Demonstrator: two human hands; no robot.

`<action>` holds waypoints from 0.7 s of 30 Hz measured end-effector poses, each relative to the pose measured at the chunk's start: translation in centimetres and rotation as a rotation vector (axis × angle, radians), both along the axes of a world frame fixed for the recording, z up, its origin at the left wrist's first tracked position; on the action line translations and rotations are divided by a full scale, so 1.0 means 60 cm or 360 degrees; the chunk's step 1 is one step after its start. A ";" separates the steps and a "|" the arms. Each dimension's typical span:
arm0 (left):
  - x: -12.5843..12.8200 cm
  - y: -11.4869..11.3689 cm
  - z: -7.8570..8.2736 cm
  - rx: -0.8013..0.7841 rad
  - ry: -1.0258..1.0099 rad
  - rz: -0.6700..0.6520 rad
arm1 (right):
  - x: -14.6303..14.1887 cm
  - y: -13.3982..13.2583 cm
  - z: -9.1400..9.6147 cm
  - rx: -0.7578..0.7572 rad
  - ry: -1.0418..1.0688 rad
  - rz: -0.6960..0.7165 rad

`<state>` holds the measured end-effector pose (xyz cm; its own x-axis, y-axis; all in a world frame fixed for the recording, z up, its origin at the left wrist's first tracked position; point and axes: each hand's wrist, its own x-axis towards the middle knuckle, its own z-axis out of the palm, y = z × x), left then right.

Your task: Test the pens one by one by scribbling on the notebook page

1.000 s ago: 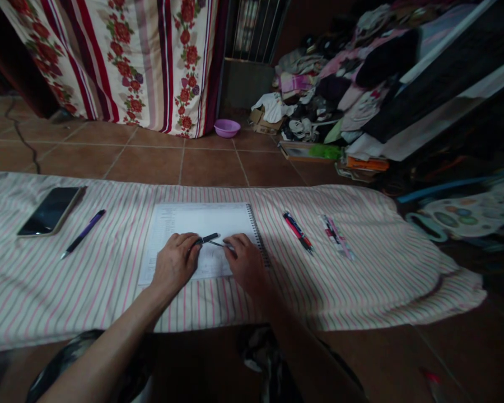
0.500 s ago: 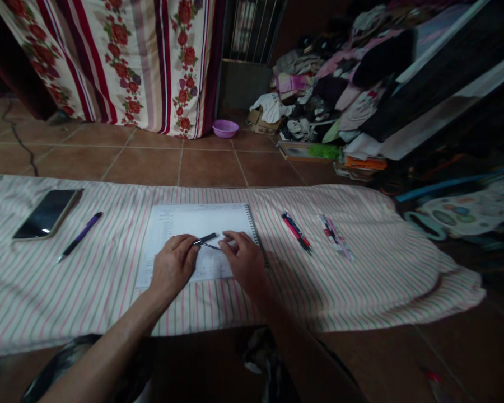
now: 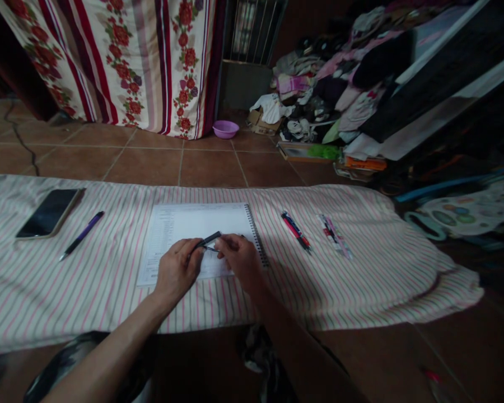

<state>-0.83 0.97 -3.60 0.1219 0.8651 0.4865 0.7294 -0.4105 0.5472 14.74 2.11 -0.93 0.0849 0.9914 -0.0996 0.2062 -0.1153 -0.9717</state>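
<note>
Over the open spiral notebook (image 3: pixel 193 218), my left hand (image 3: pixel 177 268) is closed on a black pen barrel (image 3: pixel 211 238), which points up and to the right. My right hand (image 3: pixel 240 258) pinches the end of a thin dark stick (image 3: pixel 210 248), which looks like a pen refill and lies just below the barrel. Its other end runs close to my left fingertips; whether they touch it I cannot tell. The notebook's page has printed or written lines along its left side.
On the striped cloth lie a phone (image 3: pixel 49 214) and a purple and black pen (image 3: pixel 82 235) at left. Red and black pens (image 3: pixel 296 232) and pink and white pens (image 3: pixel 335 237) lie at right. Beyond are a purple basin (image 3: pixel 225 129) and heaped clothes (image 3: pixel 315 89).
My right hand has shifted slightly left, closer to my left hand. The black barrel has tilted a little and slid a bit to the right.
</note>
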 end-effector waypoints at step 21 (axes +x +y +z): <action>0.034 -0.016 0.017 -0.0649 -0.0793 -0.0077 | -0.004 0.005 -0.003 0.0336 -0.0099 0.0040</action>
<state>1.24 0.00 -2.61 0.0100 0.9917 0.1281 0.3335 -0.1241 0.9345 14.51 2.41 -1.12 0.0595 0.9915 0.1153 0.2670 0.0955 -0.9590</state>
